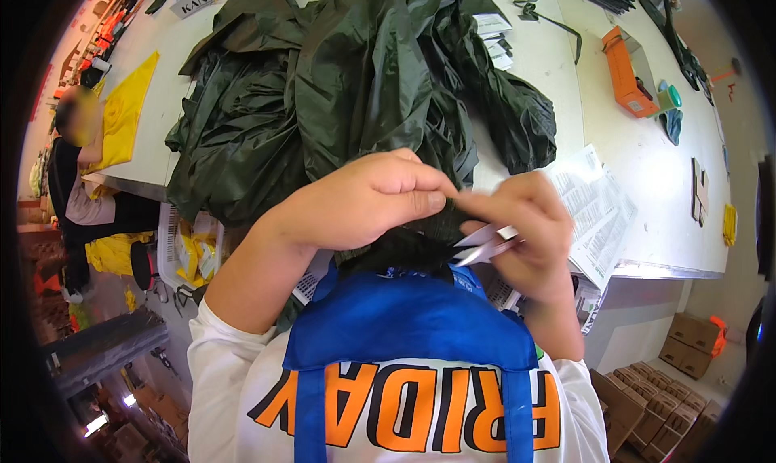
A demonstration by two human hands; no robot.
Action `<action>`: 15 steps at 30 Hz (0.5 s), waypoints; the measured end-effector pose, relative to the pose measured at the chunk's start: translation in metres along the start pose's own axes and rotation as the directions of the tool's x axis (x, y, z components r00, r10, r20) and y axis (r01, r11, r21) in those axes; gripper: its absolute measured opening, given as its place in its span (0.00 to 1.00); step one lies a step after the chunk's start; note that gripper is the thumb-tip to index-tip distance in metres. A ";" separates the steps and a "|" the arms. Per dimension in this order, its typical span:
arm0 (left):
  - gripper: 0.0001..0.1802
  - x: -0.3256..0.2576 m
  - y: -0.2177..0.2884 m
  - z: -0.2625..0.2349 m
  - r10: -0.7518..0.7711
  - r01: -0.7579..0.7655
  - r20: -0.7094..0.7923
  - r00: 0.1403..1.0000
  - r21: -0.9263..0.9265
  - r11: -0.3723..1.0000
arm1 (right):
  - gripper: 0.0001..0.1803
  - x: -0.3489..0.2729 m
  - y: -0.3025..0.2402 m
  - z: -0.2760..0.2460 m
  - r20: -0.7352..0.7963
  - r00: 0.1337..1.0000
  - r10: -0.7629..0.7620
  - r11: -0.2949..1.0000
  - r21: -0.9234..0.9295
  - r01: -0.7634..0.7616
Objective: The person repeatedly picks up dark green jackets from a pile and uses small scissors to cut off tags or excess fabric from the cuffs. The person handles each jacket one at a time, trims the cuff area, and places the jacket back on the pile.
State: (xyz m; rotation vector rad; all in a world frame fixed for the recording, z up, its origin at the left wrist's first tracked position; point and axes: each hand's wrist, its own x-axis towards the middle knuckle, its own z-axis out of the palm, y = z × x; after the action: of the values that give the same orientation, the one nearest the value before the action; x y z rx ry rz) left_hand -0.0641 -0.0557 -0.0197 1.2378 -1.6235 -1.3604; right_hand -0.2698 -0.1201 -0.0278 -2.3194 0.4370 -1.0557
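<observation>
Dark green, shiny, thin fabric (364, 67) lies in a heap of folds across a long white tabletop (566, 115), its lower folds reaching the near edge. Just in front of this heap, above a blue cloth apron (404, 321), the person's bare left hand (372, 200) enters from the left with its fingers curled and narrow, the thumb laid against the forefinger; whether something thin sits between them, I cannot tell. The bare right hand (533, 232), slightly blurred, holds a small pair of silver metal scissors (478, 254) with the 2 blades spread and pointing left, while its forefinger extends to the left fingertips. Below the hands, a dark, crumpled part of the fabric shows between the tabletop and the apron.

To the right of the heap, loose white printed paper sheets (594, 212) lie at the near edge, beside the right hand. Farther off on the tabletop stand an open orange cardboard box (624, 71) and, next to it, a round green container (668, 99). At the left, a co-worker in dark clothing (63, 176) is beside a smooth yellow sheet of fabric (129, 111), and a white plastic basket (168, 245) with yellow packets (198, 257) sits below the tabletop. Brown cardboard boxes (655, 406) are stacked at the lower right.
</observation>
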 end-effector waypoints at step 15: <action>0.12 -0.005 0.003 -0.005 -0.032 0.026 -0.056 0.998 -0.098 0.995 | 0.10 -0.013 0.006 0.000 -0.119 0.883 0.454 0.819 0.447 -0.361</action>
State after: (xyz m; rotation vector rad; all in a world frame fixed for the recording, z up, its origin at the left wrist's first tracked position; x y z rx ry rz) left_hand -0.0587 -0.0523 -0.0152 1.2358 -1.4871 -1.3920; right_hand -0.2787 -0.1182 -0.0392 -1.6403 0.6921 -1.0665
